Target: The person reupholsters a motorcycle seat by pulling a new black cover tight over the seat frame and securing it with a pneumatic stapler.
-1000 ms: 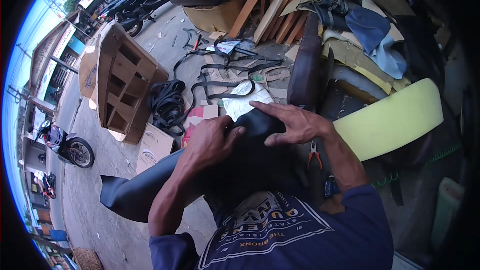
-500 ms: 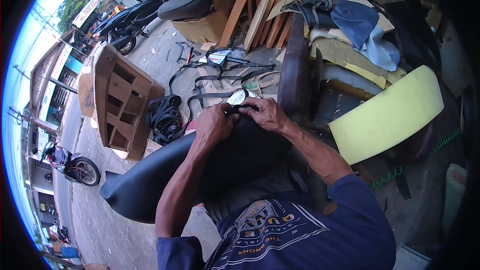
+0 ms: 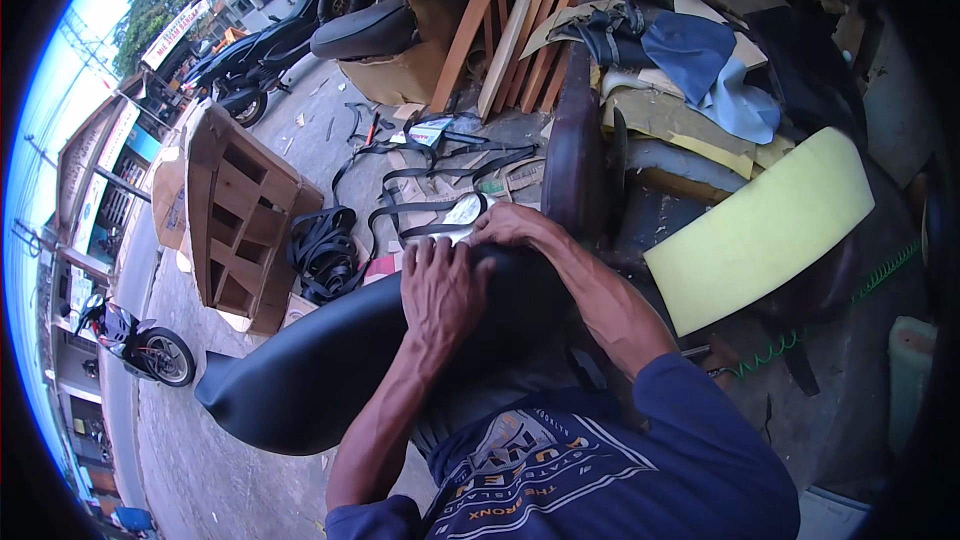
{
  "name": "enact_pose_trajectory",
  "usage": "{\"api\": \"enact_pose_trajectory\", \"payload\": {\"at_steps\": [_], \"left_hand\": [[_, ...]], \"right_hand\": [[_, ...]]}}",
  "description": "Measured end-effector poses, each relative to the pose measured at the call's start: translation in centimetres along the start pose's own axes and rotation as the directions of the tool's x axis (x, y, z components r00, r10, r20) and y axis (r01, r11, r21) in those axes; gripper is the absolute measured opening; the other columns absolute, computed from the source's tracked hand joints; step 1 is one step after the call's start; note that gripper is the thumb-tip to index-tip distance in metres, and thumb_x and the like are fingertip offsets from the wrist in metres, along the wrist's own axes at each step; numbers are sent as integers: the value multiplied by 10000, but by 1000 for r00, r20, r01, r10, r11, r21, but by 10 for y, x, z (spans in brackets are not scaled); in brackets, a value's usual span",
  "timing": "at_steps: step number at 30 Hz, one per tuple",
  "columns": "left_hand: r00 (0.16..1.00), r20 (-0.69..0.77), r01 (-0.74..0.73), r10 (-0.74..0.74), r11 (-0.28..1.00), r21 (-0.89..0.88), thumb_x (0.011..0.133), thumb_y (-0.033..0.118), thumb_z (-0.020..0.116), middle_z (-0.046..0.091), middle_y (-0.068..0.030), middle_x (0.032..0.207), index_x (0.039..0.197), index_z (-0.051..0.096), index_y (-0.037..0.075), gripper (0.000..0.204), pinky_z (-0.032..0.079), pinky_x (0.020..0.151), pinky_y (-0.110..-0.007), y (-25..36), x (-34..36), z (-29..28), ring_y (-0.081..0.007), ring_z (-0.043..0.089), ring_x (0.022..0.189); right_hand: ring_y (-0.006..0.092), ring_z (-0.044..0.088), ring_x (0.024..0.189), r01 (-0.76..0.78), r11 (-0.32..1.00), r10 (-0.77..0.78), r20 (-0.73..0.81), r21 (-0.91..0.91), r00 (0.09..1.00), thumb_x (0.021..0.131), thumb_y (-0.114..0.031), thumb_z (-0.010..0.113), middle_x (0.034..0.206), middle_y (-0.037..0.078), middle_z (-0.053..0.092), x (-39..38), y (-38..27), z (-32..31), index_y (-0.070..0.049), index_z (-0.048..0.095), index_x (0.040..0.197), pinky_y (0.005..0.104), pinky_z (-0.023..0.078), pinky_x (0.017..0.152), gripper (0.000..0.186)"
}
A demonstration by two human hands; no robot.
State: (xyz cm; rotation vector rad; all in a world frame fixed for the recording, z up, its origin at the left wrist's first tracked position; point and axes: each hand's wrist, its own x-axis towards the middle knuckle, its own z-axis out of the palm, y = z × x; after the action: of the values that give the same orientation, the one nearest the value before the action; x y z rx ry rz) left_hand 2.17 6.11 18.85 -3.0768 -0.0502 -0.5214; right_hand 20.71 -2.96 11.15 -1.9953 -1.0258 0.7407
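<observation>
A long piece of smooth black upholstery (image 3: 290, 380) lies across my lap. My left hand (image 3: 435, 305) is over its far edge, with fingers bent over the top and thumb on the near side. Just beyond and to the right, my right hand (image 3: 505, 225) grips the black edge, its fingertips partly hidden. A small white piece (image 3: 462, 210) and loose black straps (image 3: 420, 200) lie just past my hands.
A wooden frame (image 3: 245, 230) and coiled straps (image 3: 325, 260) sit left. Leaning boards (image 3: 490, 40) stand behind, beside black seats (image 3: 365, 30). Yellow foam (image 3: 760, 230), fabric scraps (image 3: 690, 50) and a green coiled hose (image 3: 770, 350) are right. A scooter (image 3: 140, 340) stands far left.
My right hand first went from spread fingers to a grip at the edge. My left hand has since shifted down, its back turned up, while my right hand moved slightly left.
</observation>
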Motion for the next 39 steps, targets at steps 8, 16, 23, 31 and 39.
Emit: {"api": "enact_pose_trajectory", "payload": {"at_steps": [8,16,23,31,39], "left_hand": [[994,57,82,-94,980,182,957,380,514,647,-231,1030,1043,662,-54,466,432,902,-455,-6,-2,4,-341,611,989],[880,368,306,-299,951,41,968,335,446,705,-257,965,983,680,-38,441,501,842,-495,-10,17,-17,-382,691,910],[839,503,243,-208,970,-5,944,448,558,697,-275,1027,1035,643,-63,525,523,836,-513,-18,-15,-58,-423,690,951],[763,617,382,-190,903,-194,839,281,750,659,-248,1046,1110,603,-42,446,512,829,-501,28,-88,-72,-432,660,944],[850,113,527,-515,834,-163,843,175,743,620,-202,911,945,574,-5,268,512,718,-491,46,-141,86,-408,650,825]], "right_hand": [[319,650,969,86,932,-303,-628,-352,717,980,-369,610,1042,103,676,-39,-50,40,-96,731,1088,460,508,847,318],[356,672,890,154,938,-311,-555,-311,772,970,-288,531,936,147,696,-62,-47,54,-79,707,961,476,538,800,274],[316,651,791,327,901,-432,-535,-285,726,938,-269,599,853,121,711,-73,-50,64,-49,725,854,430,530,743,267],[224,561,945,421,774,-630,-642,-473,437,836,-214,704,858,-10,656,-143,-49,100,-127,719,855,434,414,940,90],[408,621,1047,-549,794,285,-639,-260,715,930,-144,587,1156,206,620,-210,167,155,-8,596,1173,525,505,892,278]]}}
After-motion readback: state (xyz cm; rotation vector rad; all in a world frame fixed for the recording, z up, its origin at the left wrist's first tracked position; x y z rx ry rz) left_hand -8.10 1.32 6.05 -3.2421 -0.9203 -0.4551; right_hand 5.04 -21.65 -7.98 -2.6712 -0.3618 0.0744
